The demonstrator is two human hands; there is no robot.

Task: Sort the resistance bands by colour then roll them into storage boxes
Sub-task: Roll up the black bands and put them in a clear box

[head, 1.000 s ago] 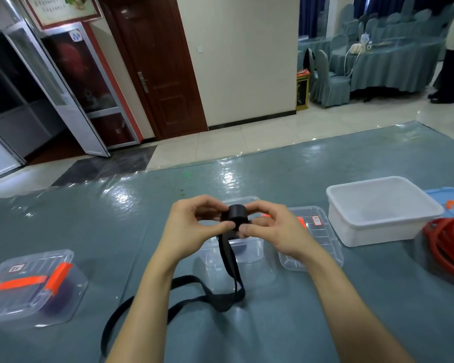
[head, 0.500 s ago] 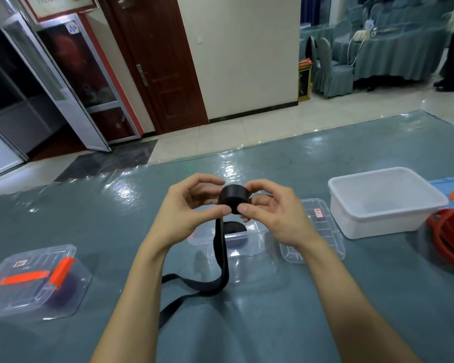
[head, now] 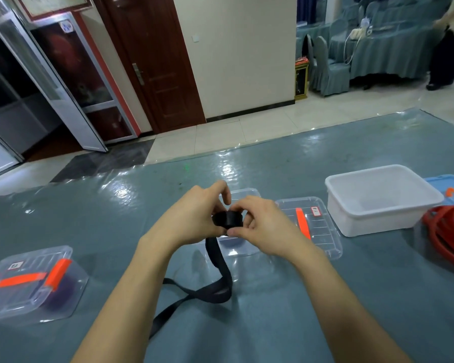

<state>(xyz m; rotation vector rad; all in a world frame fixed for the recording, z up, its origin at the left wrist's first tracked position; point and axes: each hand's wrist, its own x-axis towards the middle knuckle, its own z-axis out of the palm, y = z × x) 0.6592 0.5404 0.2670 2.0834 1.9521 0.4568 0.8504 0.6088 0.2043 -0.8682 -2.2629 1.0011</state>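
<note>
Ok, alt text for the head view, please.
The left hand and right hand pinch a partly rolled black resistance band above a clear box, its loose tail trailing onto the table. A closed clear box sits left; a white tub and red bands right.

red bands [head: 435, 234]: cut by right edge | clear box [head: 243, 248]: largely hidden | lid label [head: 316, 211]: unreadable

black flat resistance band [head: 218, 260]: more wound onto the roll between my left grip [head: 192, 218] and right grip [head: 262, 226] | loose tail on grey-blue bench [head: 312, 297]: shorter, drawn in
</note>
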